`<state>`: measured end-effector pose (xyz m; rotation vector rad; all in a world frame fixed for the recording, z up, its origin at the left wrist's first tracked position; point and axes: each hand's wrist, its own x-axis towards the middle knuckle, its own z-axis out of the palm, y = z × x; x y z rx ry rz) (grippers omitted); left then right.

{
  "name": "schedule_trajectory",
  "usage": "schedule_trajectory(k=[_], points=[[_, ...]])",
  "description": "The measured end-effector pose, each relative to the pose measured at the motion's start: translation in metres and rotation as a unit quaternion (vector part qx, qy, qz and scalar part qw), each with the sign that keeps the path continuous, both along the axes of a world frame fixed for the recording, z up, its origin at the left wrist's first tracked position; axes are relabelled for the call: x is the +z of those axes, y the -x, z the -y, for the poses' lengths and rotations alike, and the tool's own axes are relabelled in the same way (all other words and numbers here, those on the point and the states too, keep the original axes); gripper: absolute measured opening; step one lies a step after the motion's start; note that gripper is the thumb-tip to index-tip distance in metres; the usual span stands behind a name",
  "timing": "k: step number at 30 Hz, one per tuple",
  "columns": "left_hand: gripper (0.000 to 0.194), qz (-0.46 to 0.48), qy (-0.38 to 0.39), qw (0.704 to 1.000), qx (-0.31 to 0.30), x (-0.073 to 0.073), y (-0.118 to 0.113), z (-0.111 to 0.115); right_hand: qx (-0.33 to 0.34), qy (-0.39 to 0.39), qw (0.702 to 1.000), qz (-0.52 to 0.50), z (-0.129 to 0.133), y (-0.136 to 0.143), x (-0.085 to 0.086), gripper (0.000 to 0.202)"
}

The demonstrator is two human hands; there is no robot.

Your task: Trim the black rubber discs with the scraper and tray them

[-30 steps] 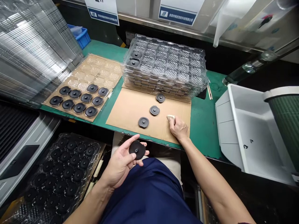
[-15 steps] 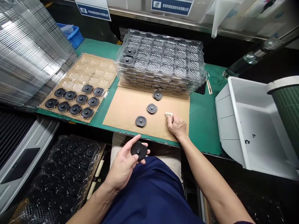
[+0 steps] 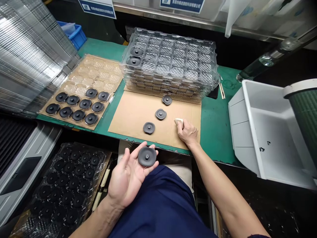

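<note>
My left hand [image 3: 128, 177] is turned palm up in front of the table edge. A round black disc [image 3: 147, 161] with a small raised hub lies across its fingers, the thumb held off to the side. My right hand [image 3: 187, 132] rests on the cardboard sheet [image 3: 128, 114], closed on a small off-white pad [image 3: 178, 120] whose exact kind I cannot make out. Left of that hand, three similar discs lie in a slanting row: a near disc [image 3: 149, 128], a middle disc [image 3: 160, 114] and a far disc [image 3: 166, 99].
Clear plastic trays [image 3: 170, 71] stand stacked behind the cardboard, two discs in the top one. A partly filled tray [image 3: 81, 79] lies left, beside stacked empty trays [image 3: 32, 43]. A full tray [image 3: 68, 181] sits lower left. A white bin [image 3: 250, 132] stands right.
My left thumb has lifted off the disc and the fingers have spread, so the disc now rests face up on them. The right hand keeps its place.
</note>
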<state>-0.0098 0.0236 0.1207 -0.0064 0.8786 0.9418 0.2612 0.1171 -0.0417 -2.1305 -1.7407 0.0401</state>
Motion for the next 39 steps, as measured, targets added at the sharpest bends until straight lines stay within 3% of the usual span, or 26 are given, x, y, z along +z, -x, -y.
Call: schedule_trajectory(k=[9, 32, 39], points=[[0.066, 0.032, -0.003, 0.999, 0.042, 0.020, 0.005, 0.006, -0.005, 0.004, 1.000, 0.001, 0.001, 0.001, 0.000, 0.031], [0.065, 0.030, -0.027, 0.999, 0.002, 0.018, 0.007, 0.006, -0.014, 0.007, 1.000, -0.003, 0.001, 0.001, 0.000, 0.029], [0.057, 0.009, -0.012, 1.000, -0.025, 0.018, 0.007, 0.006, -0.015, 0.005, 1.000, -0.004, 0.001, 0.002, 0.003, 0.030]])
